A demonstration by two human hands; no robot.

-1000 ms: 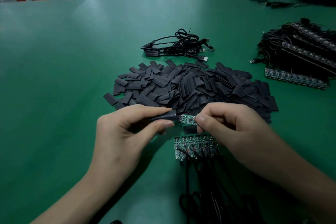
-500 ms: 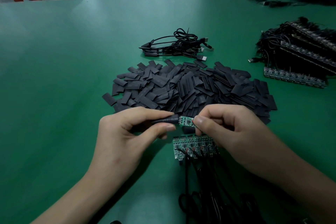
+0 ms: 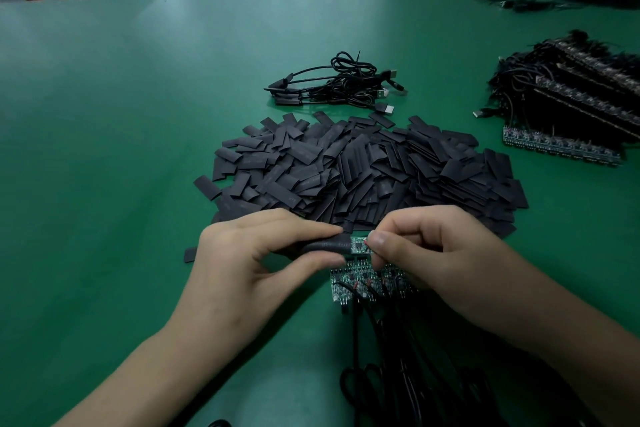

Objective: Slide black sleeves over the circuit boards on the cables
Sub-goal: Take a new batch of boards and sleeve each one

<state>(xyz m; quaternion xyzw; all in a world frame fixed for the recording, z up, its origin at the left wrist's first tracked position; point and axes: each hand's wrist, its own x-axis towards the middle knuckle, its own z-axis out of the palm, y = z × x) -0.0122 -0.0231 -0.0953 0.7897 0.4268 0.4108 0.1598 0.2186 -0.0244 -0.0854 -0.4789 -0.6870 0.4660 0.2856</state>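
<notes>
Sleeve (image 3: 327, 246) part-way over board (image 3: 360, 246), at 6 o'clock of spare pile (image 3: 363, 166). Left hand (image 3: 249, 263) pinches sleeve; right hand (image 3: 433, 253) pinches board's bare 3 o'clock end. Next, likely: push sleeve rightward until board is covered.

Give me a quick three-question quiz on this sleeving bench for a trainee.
1. True or false: the black sleeve fully covers the held circuit board.
2. The left hand grips: A the sleeve; B a screwdriver; C nothing.
3. Fill in: the right hand pinches the green ___.
Key: 1 false; 2 A; 3 circuit board.
</notes>
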